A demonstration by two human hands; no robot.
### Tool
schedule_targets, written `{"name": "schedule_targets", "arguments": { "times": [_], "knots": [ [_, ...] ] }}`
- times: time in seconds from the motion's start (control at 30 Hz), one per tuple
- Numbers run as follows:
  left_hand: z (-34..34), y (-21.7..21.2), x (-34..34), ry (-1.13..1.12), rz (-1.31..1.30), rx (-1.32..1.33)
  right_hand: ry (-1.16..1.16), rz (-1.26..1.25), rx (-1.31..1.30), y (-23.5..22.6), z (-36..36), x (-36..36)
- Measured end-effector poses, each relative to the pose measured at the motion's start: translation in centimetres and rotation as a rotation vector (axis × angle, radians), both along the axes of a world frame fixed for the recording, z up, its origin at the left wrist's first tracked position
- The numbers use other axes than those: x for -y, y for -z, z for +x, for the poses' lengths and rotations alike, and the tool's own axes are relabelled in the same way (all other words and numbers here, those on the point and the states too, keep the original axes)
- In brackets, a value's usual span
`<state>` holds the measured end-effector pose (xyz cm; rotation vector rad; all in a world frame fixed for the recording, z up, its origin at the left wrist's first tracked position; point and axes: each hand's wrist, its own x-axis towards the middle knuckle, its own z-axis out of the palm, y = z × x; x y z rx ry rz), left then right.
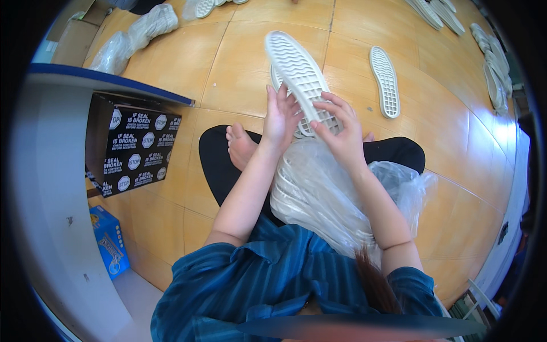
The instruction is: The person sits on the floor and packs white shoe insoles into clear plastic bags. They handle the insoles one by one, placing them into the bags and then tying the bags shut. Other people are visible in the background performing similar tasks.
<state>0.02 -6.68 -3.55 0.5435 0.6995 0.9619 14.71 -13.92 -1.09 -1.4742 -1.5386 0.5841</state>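
white ridged rubber shoe sole (299, 77) is pinched at its heel by left hand (279, 117) and right hand (342, 134); keep both grips even, clear of the clear plastic bag of soles (319, 194).

A floor (239, 62) of glossy orange-tan tiles with thin dark seams carries everything. One white shoe sole (385, 81) lies flat on it, tread up, to the right of centre. More white soles (494, 62) lie in a curving line along the far right edge, others (433, 11) at the top. A clear plastic bag of soles (137, 34) rests at upper left. A black printed carton (134, 145) and a blue box (111, 239) stand at left.
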Motion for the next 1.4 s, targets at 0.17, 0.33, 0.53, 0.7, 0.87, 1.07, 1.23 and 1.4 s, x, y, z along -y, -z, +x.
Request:
{"name": "schedule_targets", "arguments": {
  "times": [0.17, 0.33, 0.53, 0.7, 0.87, 1.07, 1.23, 1.4],
  "knots": [
    [-1.7, -4.6, -0.7, -0.074, 0.085, 0.257, -0.068, -0.035, -0.545, -2.7, -1.8, 0.7],
    [-3.7, -6.7, -1.0, -0.064, 0.152, 0.164, -0.215, -0.328, -0.883, -2.3, -1.9, 0.9],
    [-4.7, -6.5, -0.8, -0.065, 0.094, 0.141, -0.271, -0.326, -0.883, -1.1, -2.2, 1.1],
    [-5.2, -5.8, 0.0, -0.061, 0.075, 0.157, -0.292, -0.375, -0.886, -0.8, -2.3, 1.2],
    [-5.4, -5.9, 0.2, -0.078, 0.028, 0.177, -0.298, -0.362, -0.893, -0.8, -2.4, 1.3],
    [-5.1, -6.8, 0.6, -0.113, 0.006, 0.164, -0.31, -0.357, -0.92, -1.0, -2.1, 1.4],
    [-4.9, -7.4, 0.6, -0.091, -0.005, 0.246, -0.307, -0.336, -0.947, -1.5, -2.0, 1.5],
    [-4.5, -7.2, 0.2, -0.062, 0.011, 0.27, -0.271, -0.37, -0.965, -1.8, -1.7, 1.4]
  ]
}}
